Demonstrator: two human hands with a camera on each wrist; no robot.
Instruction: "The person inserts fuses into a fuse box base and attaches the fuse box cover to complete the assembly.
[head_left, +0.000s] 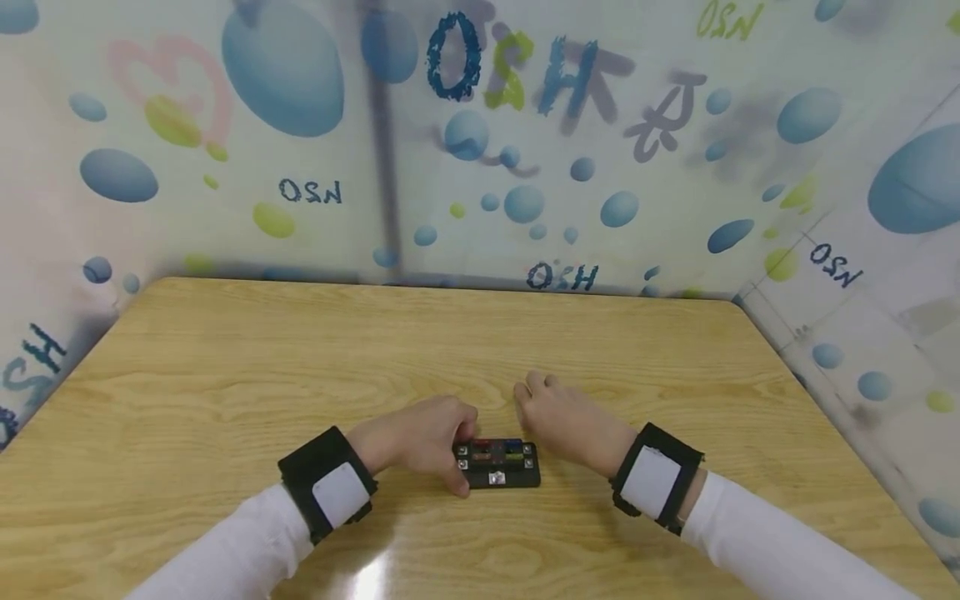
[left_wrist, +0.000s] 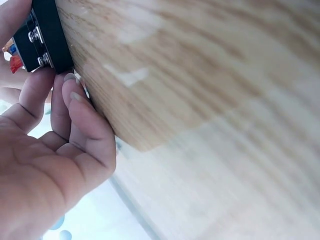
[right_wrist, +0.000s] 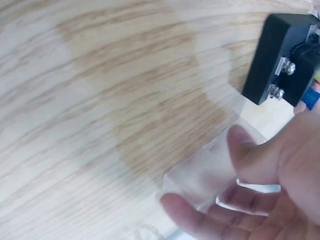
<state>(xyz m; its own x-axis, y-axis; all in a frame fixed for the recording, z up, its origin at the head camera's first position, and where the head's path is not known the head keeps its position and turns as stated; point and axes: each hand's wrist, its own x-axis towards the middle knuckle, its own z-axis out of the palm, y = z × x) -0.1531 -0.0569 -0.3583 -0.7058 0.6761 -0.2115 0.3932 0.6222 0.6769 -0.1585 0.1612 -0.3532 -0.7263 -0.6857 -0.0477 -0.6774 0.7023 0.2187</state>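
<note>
A black fuse block (head_left: 480,479) with red, blue and yellow blade fuses (head_left: 513,445) lies on the table, silver screw terminals at its ends. My left hand (head_left: 422,433) grips its left end, thumb on the near side and fingers on the far side; the left wrist view shows fingertips against the black base (left_wrist: 56,37). Just beyond the block's right end is my right hand (head_left: 573,421). In the right wrist view it holds a clear plastic cover (right_wrist: 200,172) between thumb and fingers, low over the table. That cover cannot be made out in the head view.
The wooden table (head_left: 300,358) has rounded far corners. A patterned wall (head_left: 487,233) with blue and green spots stands behind it and along the sides. Both wrists wear black straps (head_left: 652,479) over or near white sleeves.
</note>
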